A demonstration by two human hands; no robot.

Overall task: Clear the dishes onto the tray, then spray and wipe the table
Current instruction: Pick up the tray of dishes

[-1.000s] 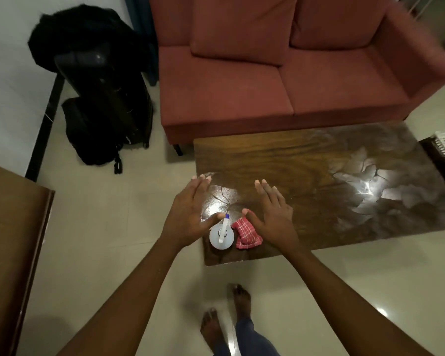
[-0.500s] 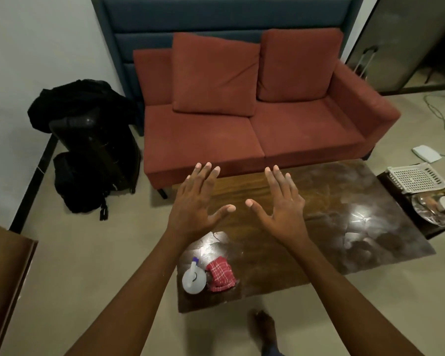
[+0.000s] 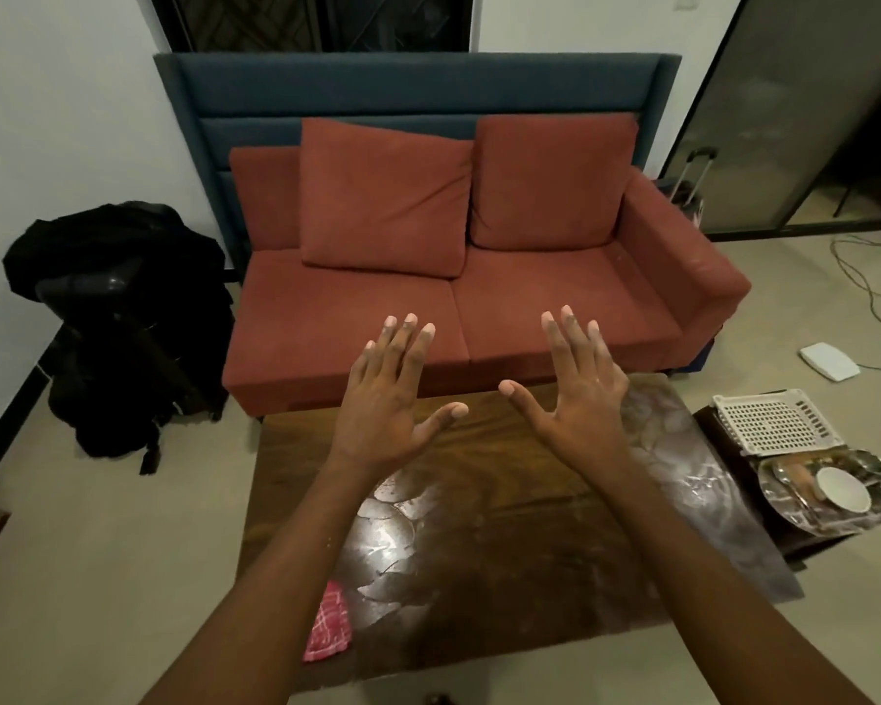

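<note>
Red cloth (image 3: 329, 628) on table (image 3: 504, 541), near-left corner, partly hidden behind left forearm. Tray (image 3: 774, 493) on side stand right of table: white bowl (image 3: 842, 490), other dishes indistinct. Left hand (image 3: 387, 399), right hand (image 3: 576, 394) above table, fingers spread, holding nothing.

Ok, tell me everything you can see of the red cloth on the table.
The red cloth is a small fabric piece, red-pink with thin white check lines, soft-looking. It lies on the wooden table at its near left corner, close to the edge. The left forearm crosses in front and hides its left part. The left hand and right hand hover open, well clear of it.
</note>
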